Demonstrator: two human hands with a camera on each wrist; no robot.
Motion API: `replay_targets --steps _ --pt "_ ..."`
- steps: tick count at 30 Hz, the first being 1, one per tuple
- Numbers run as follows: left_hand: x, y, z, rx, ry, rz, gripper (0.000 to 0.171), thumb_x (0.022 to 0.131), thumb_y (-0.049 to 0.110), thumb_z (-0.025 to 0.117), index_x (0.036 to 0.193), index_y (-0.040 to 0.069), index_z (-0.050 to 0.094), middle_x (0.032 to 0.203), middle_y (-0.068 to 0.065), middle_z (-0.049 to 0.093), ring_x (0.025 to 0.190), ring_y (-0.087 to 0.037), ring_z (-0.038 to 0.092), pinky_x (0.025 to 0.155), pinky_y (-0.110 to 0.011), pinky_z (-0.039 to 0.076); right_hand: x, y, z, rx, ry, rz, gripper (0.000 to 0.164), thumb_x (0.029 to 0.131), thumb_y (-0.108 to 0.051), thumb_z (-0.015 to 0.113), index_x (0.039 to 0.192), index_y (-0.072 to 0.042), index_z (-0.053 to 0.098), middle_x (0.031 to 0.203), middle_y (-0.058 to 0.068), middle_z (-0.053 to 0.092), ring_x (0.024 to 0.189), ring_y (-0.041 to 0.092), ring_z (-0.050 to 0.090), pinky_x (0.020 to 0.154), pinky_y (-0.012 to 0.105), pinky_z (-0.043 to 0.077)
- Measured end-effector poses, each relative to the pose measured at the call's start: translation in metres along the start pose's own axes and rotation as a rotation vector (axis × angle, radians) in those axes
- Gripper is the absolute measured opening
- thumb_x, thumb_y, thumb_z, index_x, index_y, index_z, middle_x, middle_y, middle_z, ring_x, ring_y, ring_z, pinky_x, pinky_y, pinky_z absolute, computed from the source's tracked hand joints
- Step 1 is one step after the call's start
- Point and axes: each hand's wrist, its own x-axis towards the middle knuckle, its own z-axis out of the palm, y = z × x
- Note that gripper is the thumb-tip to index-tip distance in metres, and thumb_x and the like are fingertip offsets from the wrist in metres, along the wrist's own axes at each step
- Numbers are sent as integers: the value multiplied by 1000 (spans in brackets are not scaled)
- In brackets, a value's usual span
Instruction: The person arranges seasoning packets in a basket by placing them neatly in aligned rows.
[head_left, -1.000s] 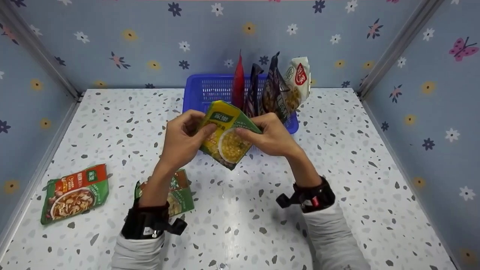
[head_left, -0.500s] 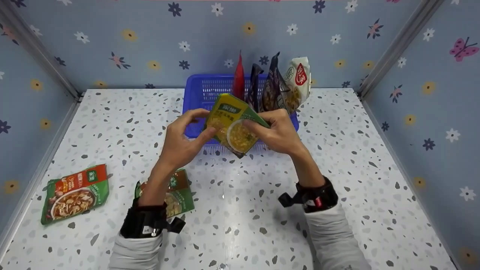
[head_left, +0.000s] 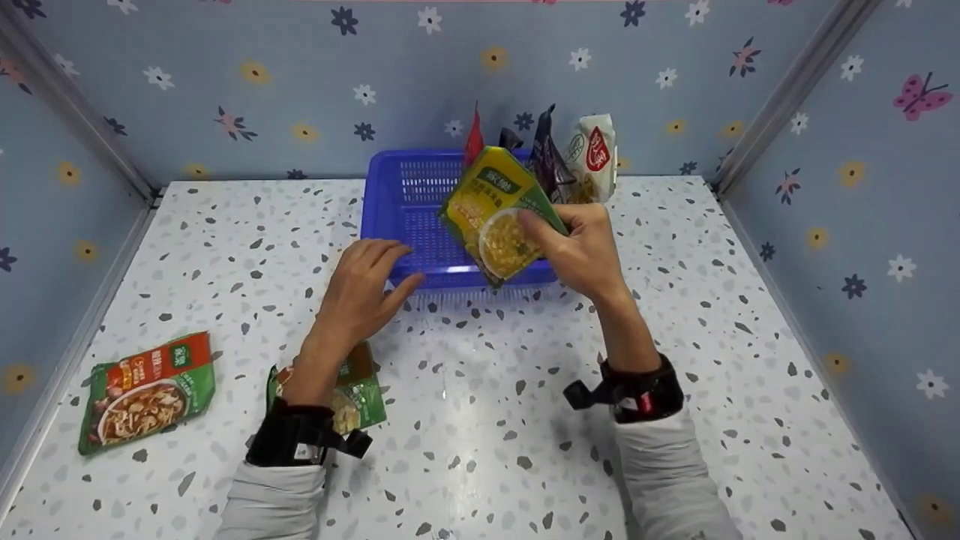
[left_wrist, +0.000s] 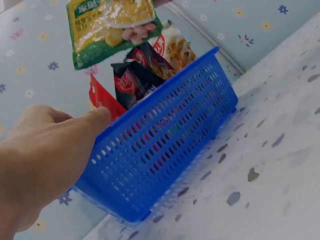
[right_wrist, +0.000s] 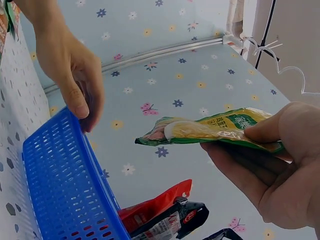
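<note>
My right hand (head_left: 585, 247) pinches a yellow-and-green soup packet (head_left: 487, 199) by one edge, thumb on its printed face. It holds the packet tilted above the blue plastic basket (head_left: 386, 195). In the right wrist view the packet (right_wrist: 210, 127) appears nearly edge-on. My left hand (head_left: 360, 289) holds no packet and lies at the basket's front left corner, thumb and fingers apart beside the rim; whether it touches the rim is unclear. A red bag (left_wrist: 105, 100), dark bags (left_wrist: 132, 82) and a white bag (head_left: 596, 154) stand upright in the basket's right part.
A red-and-green packet (head_left: 150, 390) lies flat at the left of the speckled table (head_left: 480, 435). Another green packet (head_left: 367, 394) is partly covered by the left forearm. Flower-patterned walls (head_left: 300, 90) enclose the table at the back and sides.
Both hands held the packet earlier. The left hand has let go and lowered to the basket's corner, while the right hand has carried the packet up and rightward over the basket.
</note>
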Motion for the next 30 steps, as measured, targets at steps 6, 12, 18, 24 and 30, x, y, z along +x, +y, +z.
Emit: replay_targets --steps 6,12,18,24,30 --pt "-6 -5 9 65 -6 24 43 114 35 69 140 1 73 136 -20 78 129 -41 70 131 -57 44 1 3 3 -10 22 28 20 104 -10 76 100 7 87 95 27 85 65 12 76 51 21 53" --pt "-6 -5 17 75 -10 63 36 118 30 62 132 0 75 125 -20 81 124 -40 75 138 -57 37 2 5 5 -29 61 49 22 105 -13 76 98 5 87 88 20 84 58 8 65 48 19 44" --pt "-7 -7 23 64 23 79 32 118 27 60 124 -1 74 115 -21 81 113 -41 75 135 -57 40 2 8 9 -32 86 47 23 105 -11 77 90 5 86 79 15 81 52 7 53 45 19 32" --pt "-7 -8 28 54 48 76 24 114 22 67 118 -1 73 107 -20 79 108 -41 72 132 -59 43 2 11 14 -51 105 80 21 106 -11 76 97 4 87 85 22 83 52 8 56 45 19 37" --pt "-5 -7 30 48 47 55 24 115 23 65 117 -1 72 107 -19 78 107 -39 69 132 -58 41 2 13 17 -60 112 109 19 106 -13 77 104 3 88 87 19 83 56 12 61 47 20 42"
